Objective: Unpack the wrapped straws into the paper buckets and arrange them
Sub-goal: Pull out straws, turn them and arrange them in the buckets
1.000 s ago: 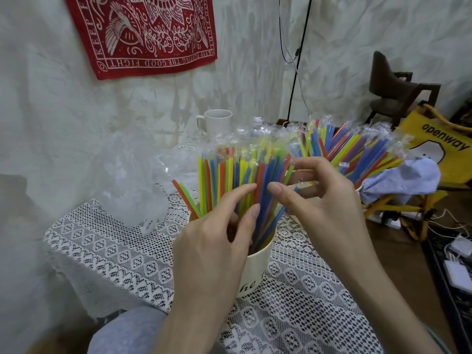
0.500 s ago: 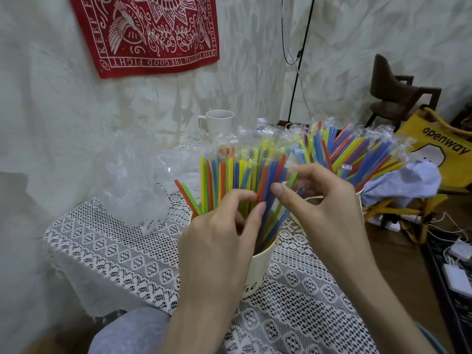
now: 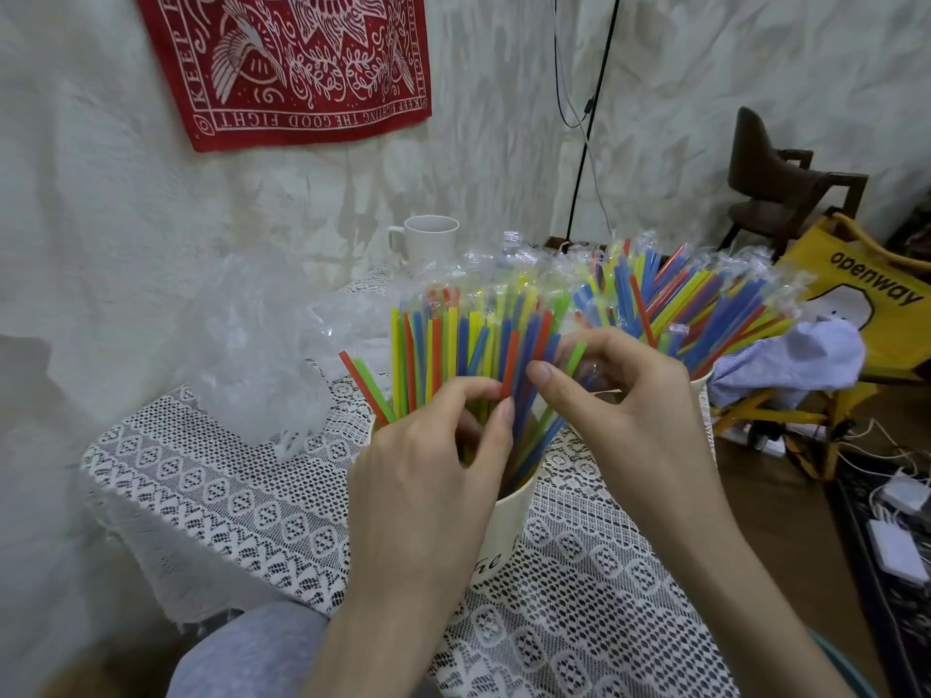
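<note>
In the near paper bucket [image 3: 506,526], straws [image 3: 453,355] upright, fanning outward, both hands' fingers [image 3: 496,420] pinched on them.

One head-worn view looks forward and down, close over the lace-covered table [image 3: 211,496].

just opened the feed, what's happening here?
A person is arranging coloured straws that stand in a white paper bucket on a lace-covered table. The left hand and right hand both have fingers in among the straws, pinching at them above the rim. A second bucket's straws, wrappers showing at their tips, fan out behind. Crumpled clear plastic lies to the left.
</note>
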